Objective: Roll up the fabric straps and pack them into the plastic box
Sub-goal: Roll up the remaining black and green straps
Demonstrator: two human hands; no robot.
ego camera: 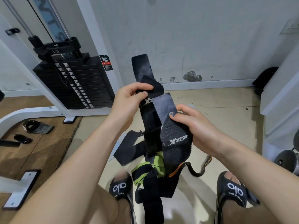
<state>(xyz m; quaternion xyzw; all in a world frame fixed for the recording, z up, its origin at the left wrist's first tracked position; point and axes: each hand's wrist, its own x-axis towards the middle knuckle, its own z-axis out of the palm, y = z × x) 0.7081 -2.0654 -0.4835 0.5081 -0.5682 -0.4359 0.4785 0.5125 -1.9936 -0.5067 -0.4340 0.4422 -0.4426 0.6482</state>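
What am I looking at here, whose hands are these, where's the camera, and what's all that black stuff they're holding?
This is one picture from a wide-angle camera worn on a person's head, looking forward and down, so you see their own arms and sandalled feet. There is no robot. The left hand pinches the upper black strap, whose end stands up in front of the wall. The right hand grips a second black strap with a white logo. Below, between the feet on the floor, lies a pile of more straps, black and bright green. On the left stands a gym machine's weight stack. I cannot clearly make out a plastic box.
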